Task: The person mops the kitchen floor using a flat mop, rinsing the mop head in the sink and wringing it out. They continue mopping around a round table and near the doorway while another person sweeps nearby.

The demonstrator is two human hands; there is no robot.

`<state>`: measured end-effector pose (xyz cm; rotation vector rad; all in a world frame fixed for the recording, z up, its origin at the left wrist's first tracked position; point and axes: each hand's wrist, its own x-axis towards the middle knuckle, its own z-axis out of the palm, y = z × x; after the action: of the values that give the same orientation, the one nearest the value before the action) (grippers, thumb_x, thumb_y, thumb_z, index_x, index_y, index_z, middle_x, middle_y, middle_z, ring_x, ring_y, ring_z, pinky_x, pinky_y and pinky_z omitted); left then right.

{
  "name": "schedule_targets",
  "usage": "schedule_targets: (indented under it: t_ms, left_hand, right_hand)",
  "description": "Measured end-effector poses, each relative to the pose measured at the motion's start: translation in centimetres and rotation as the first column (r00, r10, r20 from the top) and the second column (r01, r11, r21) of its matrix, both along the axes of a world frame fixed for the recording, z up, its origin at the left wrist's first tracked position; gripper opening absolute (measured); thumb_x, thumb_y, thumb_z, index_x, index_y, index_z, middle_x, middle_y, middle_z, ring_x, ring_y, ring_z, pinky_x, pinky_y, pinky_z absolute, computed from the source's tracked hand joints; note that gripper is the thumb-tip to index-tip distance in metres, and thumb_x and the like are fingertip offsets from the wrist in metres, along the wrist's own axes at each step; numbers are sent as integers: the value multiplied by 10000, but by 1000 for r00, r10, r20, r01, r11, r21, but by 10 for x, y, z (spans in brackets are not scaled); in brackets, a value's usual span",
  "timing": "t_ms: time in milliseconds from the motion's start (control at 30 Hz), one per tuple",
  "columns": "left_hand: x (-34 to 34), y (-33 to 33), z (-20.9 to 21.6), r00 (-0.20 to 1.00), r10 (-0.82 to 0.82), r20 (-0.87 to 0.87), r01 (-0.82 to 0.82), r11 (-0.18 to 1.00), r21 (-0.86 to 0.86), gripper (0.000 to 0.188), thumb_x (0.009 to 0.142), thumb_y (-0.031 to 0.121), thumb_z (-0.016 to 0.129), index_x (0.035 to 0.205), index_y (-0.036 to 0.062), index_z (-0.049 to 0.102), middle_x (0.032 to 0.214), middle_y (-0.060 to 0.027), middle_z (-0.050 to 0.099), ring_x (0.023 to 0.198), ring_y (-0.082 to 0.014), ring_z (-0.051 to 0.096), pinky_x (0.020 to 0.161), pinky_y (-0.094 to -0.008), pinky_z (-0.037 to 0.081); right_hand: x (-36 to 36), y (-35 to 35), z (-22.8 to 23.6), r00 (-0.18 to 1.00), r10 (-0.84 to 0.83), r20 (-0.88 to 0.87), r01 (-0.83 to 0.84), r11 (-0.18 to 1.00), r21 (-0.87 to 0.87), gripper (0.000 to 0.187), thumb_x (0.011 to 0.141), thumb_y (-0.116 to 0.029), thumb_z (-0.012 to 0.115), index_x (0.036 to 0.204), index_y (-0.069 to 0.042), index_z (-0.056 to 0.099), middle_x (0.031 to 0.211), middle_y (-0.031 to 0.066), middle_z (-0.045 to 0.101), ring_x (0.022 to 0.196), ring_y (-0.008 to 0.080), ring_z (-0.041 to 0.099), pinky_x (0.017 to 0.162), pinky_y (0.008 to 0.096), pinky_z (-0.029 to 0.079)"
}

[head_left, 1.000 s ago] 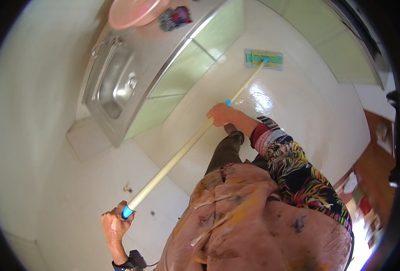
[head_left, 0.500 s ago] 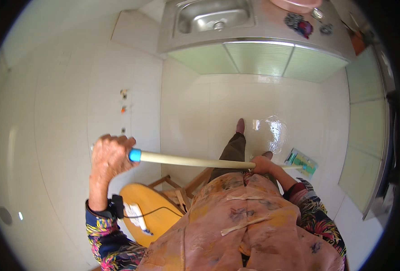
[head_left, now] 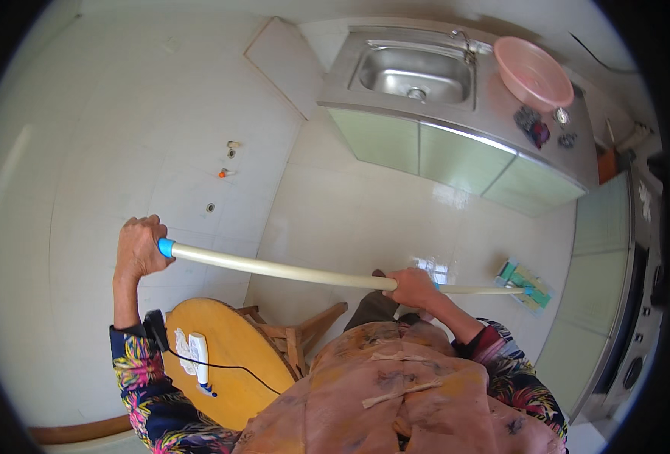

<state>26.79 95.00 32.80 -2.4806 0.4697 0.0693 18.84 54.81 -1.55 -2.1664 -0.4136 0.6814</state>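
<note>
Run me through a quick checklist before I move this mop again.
1. Left hand gripping the blue-capped end of the mop handle: ok, fingers wrapped round.
2. Right hand gripping farther down the mop handle: ok.
3. Mop head clear of the right-hand green cabinets: cannot tell, they look very close.
4. Black cable clear of the mop handle: ok, it crosses the yellow tabletop instead.
5. Floor dry: cannot tell; bright patches could be water or just reflections.
</note>
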Motion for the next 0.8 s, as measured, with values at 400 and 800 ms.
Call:
schedule_targets:
  t_ms: [400,800]
  left_hand:
    - [-22,74,-9,919,362,156,-357,932,-58,133,604,38,638,729,84,630,830,-109,584,862,-323,568,776,-430,463]
    - [-63,152,7,762,335,555,-216,938,-270,206,627,-26,612,811,26,534,830,-176,525,848,-396,499,789,-465,398]
  right_hand:
    - [69,-231,-72,881,-131,455,240,952,-190,235,708,-45,630,903,-114,520,686,172,614,674,401,607,665,504,465]
    - [224,-74,89,820,314,479,-281,949,-141,222,702,-57,569,924,-50,575,583,179,566,622,409,585,589,515,444]
